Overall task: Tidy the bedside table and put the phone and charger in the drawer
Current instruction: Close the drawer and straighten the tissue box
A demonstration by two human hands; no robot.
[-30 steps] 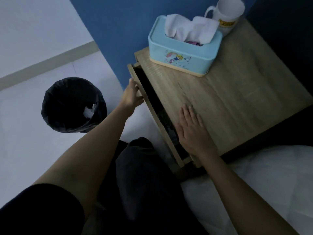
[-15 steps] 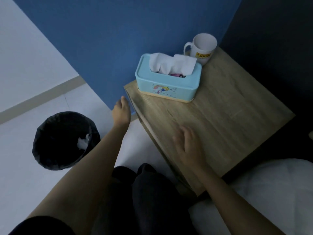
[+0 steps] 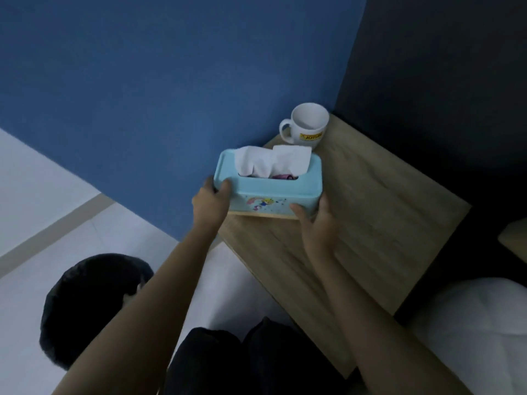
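Both hands are clamping the tissue box [image 3: 268, 192], left hand [image 3: 211, 205] at nine o'clock, right hand [image 3: 318, 223] at four; far fingers are hiding behind it.

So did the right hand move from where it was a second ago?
Yes. The right hand went from lying flat near the table's front edge, farther in toward the mug, and now grips the tissue box's right end.

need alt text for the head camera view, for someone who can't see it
Two bare hands, left hand and right hand, grip the ends of a light blue tissue box on a wooden bedside table. A white mug stands behind it by the blue wall, and a black bin sits on the floor.
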